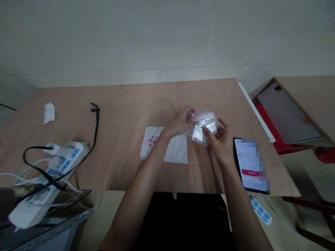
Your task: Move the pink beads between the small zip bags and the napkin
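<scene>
A clear, shiny plastic bag (202,127) is held above the table between my two hands. My left hand (180,122) grips its left side, where something reddish-pink shows near the fingers; I cannot make out what it is. On the other side my right hand (217,139) pinches the plastic, thumb on top. Beneath my left forearm lies a white sheet (176,150) with rounded left corners. Small red spots or pieces (151,140) show on its left part, partly hidden by the arm.
A phone (252,167) with a lit screen lies right of my right forearm. At the left, a white power strip (69,153) carries plugs and tangled cables. A black cable (96,122) and a white paper scrap (49,113) lie farther back. An open cabinet (290,111) stands right.
</scene>
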The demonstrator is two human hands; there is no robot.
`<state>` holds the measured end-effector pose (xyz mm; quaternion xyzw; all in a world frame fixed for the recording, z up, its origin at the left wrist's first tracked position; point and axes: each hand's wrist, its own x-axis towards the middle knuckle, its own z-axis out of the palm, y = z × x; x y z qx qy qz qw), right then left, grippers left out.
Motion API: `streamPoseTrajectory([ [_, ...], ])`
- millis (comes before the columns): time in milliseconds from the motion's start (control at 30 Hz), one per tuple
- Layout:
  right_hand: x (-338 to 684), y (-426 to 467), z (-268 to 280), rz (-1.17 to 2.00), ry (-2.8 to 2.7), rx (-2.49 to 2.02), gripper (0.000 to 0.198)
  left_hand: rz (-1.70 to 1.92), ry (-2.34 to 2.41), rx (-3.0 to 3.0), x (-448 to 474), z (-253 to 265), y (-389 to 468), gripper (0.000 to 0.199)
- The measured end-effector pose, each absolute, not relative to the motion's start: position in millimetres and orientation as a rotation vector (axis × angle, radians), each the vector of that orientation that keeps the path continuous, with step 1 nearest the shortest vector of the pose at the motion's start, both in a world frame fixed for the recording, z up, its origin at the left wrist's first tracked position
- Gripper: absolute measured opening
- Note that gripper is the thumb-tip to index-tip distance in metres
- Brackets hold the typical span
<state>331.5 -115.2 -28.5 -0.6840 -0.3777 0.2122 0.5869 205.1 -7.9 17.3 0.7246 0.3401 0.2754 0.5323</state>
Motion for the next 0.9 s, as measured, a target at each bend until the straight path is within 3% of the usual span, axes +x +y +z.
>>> streamPoseTrajectory([
  [100, 313, -103, -11, 0.529, -0.916, -1.478, 0.067, 0.907, 0.962, 1.334, 143, 24, -13, 0.023],
  [233, 291, -96, -12, 0.569, -0.999, -1.438, 0.049, 1.165, 1.591, 1.002, 42, 15, -31, 0.02],
  [333, 281, -97, -23, 0.624, -1.059, -1.507, 0.038, 1.155, 1.84, 0.986, -12, 0, -46, 0.018],
  [533, 239, -98, -11, 0.385, -1.379, -1.586, 0.027, 1.137, 2.287, 1.468, -37, -18, -66, 0.049],
  [700, 163, -82, 6, 0.529, -1.912, -1.352, 0.025, 0.953, 2.423, 1.785, -37, -25, -75, 0.021],
  [900, 97, -56, 2, 0.556, -2.171, -1.231, 0.048, 1.094, 2.417, 1.937, -46, -16, -83, 0.022],
])
